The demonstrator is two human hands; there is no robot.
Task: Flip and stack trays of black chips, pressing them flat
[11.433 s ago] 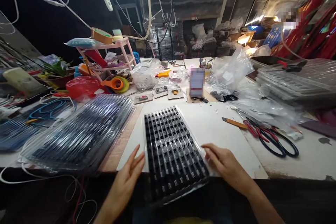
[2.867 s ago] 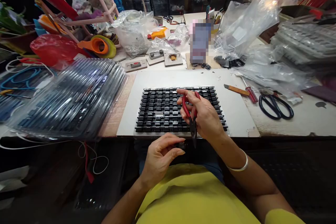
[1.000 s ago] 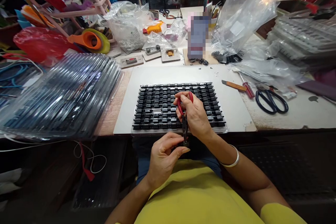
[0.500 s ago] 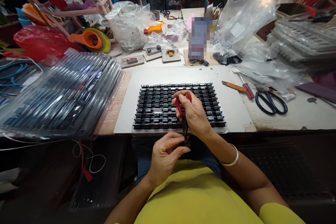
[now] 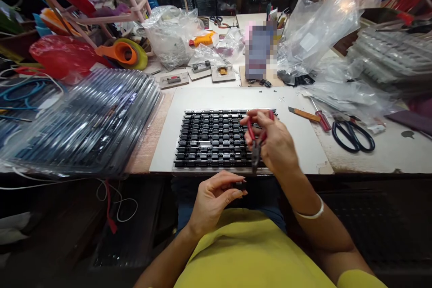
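Between thumb and fingers, my left hand [image 5: 211, 200] pinches a small black connector [image 5: 239, 185] with a row of pale pins, just off the table's front edge. My right hand [image 5: 278, 146] is closed round the red handles of a pair of pliers [image 5: 256, 153]. Their dark jaws point down, apart from the connector and above it to the right. Behind both hands a clear plastic tray [image 5: 205, 144] holds rows of similar black parts. One row near its front shows a gap. My right hand and the pliers cover the tray's right side.
On the left lies a stack of clear trays [image 5: 84, 121]. To the right are scissors [image 5: 353, 135], a screwdriver [image 5: 322, 119] and a cutter knife [image 5: 303, 114]. Plastic bags [image 5: 168, 36], a tape dispenser [image 5: 124, 54] and small fixtures [image 5: 222, 73] crowd the back.
The pliers have come away from the connector, moving up and right with my right hand, and their handles have spread. My left hand keeps the connector in nearly the same place.
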